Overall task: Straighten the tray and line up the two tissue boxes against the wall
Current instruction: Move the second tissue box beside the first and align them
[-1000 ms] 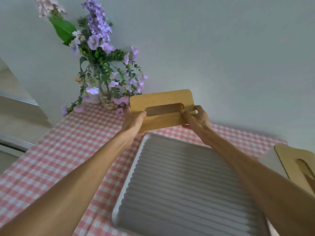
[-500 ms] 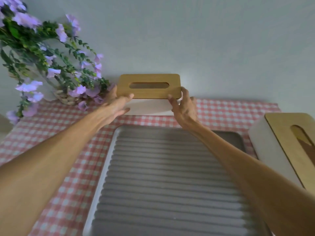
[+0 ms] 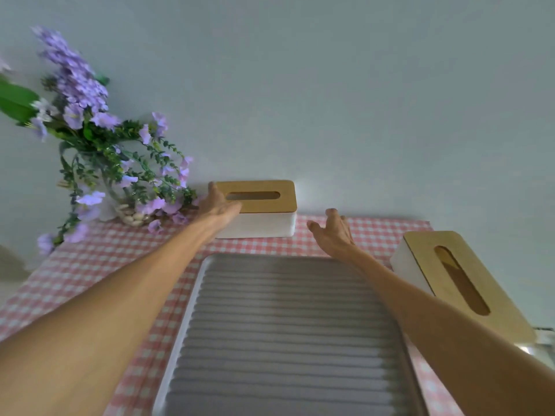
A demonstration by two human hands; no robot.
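the first tissue box (image 3: 255, 210) sits with its back against the wall (image 3: 330, 100), long side along it, so we think this one is placed. our left hand (image 3: 220, 205) rests flat on its left end, fingers open, not gripping. our right hand (image 3: 335, 232) is open and empty, in the air just right of the box and not touching it.

the second tissue box (image 3: 456, 283) is well to the right, turned at a slant, with a gap behind it. to do this step well, we should hold it at both ends, turn it until its long side runs along the wall, then slide it back until it touches (a slow push, so it does not bump hard).

there is bare checked cloth (image 3: 375, 232) between the two boxes, so there is room to slide it in. the tray (image 3: 192, 298) lies in front with its far edge near the first box, and it looks about straight. the flowers (image 3: 99, 163) crowd the left side, so we keep our left arm low there.
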